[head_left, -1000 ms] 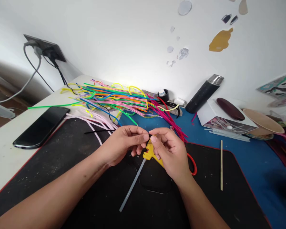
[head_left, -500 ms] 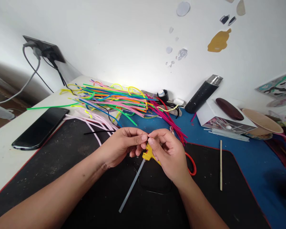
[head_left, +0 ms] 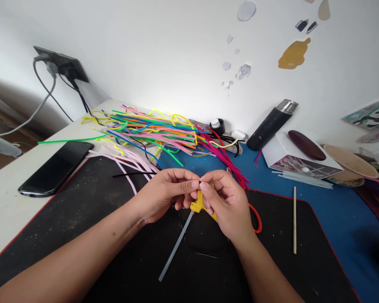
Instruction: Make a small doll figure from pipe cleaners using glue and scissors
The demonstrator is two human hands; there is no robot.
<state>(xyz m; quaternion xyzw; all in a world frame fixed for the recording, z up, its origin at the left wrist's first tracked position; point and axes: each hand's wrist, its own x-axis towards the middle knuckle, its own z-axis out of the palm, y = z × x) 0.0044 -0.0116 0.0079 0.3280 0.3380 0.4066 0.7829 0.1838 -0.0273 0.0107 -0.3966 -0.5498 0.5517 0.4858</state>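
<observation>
My left hand [head_left: 173, 189] and my right hand [head_left: 225, 200] meet over the dark mat, thumb and forefinger of each pinched together. Whatever lies between the fingertips is too small to make out. Below them, partly covered by the hands, lies a yellow hot glue gun [head_left: 196, 206], and a translucent glue stick [head_left: 176, 247] sticks out of it toward me. The red handle [head_left: 257, 221] of what looks like scissors shows just right of my right hand. Pale pink pipe cleaners [head_left: 129, 162] and a black one [head_left: 131, 174] lie beyond my left hand.
Colourful pipe cleaners [head_left: 158, 130] are heaped at the back, with magenta ones [head_left: 225, 156] beside them. A phone [head_left: 57, 168] lies at left. A black flask [head_left: 270, 126] leans by a white box [head_left: 279, 145] at right. A thin wooden stick [head_left: 294, 221] rests on the mat [head_left: 278, 261].
The view has shifted slightly, so the surroundings sit a little further right. Both hands keep their pinch, with the fingertips nearly in the same place.
</observation>
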